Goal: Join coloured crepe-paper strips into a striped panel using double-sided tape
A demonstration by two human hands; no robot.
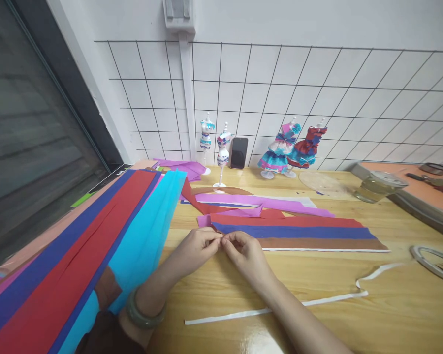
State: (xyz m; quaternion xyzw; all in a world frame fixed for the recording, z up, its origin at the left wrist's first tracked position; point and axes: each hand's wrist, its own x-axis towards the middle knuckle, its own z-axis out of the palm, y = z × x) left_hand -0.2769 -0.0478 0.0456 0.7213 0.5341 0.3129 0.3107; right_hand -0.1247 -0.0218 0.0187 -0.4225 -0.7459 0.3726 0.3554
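My left hand (196, 250) and my right hand (246, 253) meet fingertip to fingertip at the near left corner of layered crepe paper strips. Both are closed in a pinch on the strips' end; the exact bit between the fingertips is hidden. The layers show a red strip (299, 222), a blue strip (299, 231) and a brown strip (317, 243), with a white band (328, 250) along the near edge. A narrow white paper strip (229, 314) lies on the table and passes behind my right forearm.
Folded crepe paper sheets (92, 241) cover the left side. Along the wall stand small dress forms (223, 150), two in crepe dresses (276, 152), and a phone (239, 153). On the right are a lidded glass (378, 188), a tape roll (428, 260) and scissors (433, 181).
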